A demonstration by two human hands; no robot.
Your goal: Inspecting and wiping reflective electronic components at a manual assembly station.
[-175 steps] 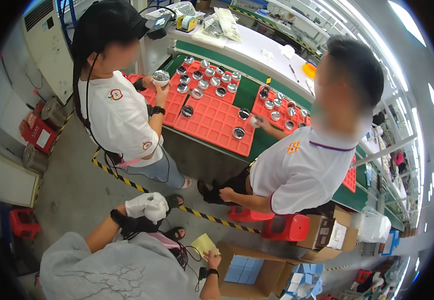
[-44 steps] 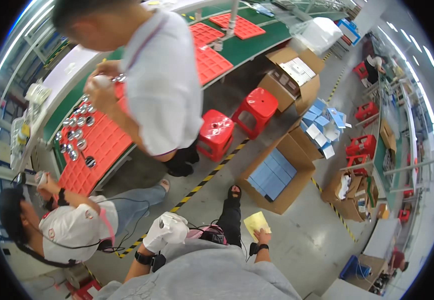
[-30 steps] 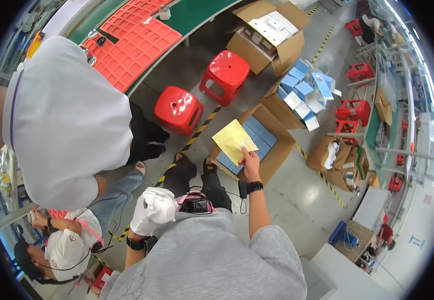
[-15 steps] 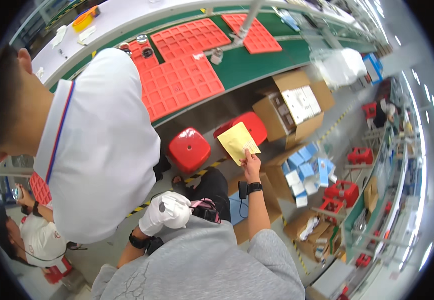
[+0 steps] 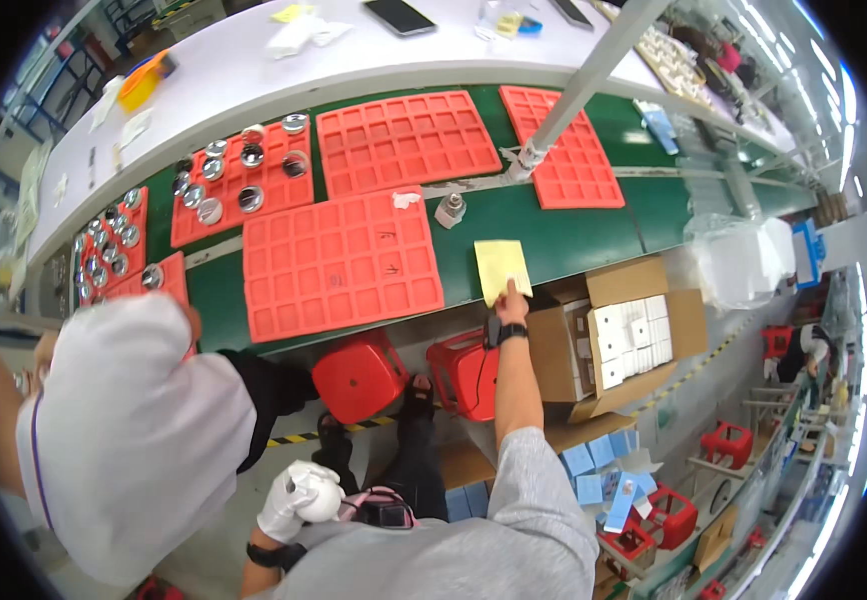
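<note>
Paper (image 5: 501, 264), yellow: near edge in right fingers (image 5: 511, 291), rest beyond.

Green workbench (image 5: 594, 225), red stools (image 5: 359, 378) alongside; grey floor (image 5: 679, 428), yellow-black striped tape (image 5: 292, 439).

The green bench (image 5: 584, 232) carries red trays (image 5: 342, 265) and a small bottle (image 5: 451, 211).

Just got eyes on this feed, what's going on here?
The person's right hand holds a yellow sheet over the front edge of the green bench; whether they touch is unclear. The gloved left hand, low by the waist, grips a white rounded item. On the bench, left of the sheet, lies a red tray, with round shiny pieces in other trays farther left. A co-worker in a white shirt stands at that end.
</note>
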